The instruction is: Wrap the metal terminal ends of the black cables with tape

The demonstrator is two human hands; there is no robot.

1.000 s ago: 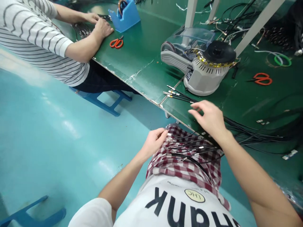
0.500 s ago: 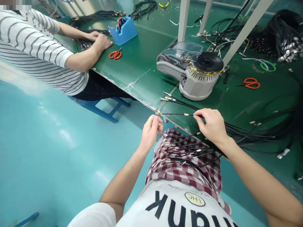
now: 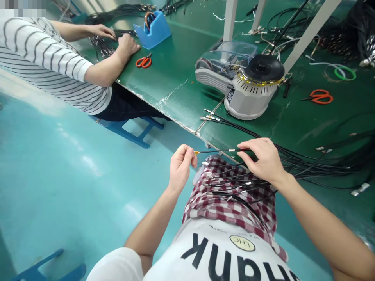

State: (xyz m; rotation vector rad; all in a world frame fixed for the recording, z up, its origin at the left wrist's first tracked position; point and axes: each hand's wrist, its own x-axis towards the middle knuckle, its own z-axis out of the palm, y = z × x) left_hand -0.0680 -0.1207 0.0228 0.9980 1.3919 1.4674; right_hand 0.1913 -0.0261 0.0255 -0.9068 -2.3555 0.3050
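— Where is the thin black wire?

— Lower middle of the frame, stretched nearly level between the two hands, just off the near edge of the green surface and above the checked cloth on the lap.

— And each grip?

— The left hand pinches the yellowish tip between thumb and forefinger. The right hand has its fingertips pressed together on the wire further along, past a small metal sleeve.

— How would you handle it well?

— I'd hold it lightly taut and raised clear of the bundle of wires on the cloth, so that nothing snags, and pinch beside the tip, not on it.

— How does it look?

— Slim, flexible, matte black, with bright metal fittings. The grey tape dispenser sits well apart, upper right of centre.
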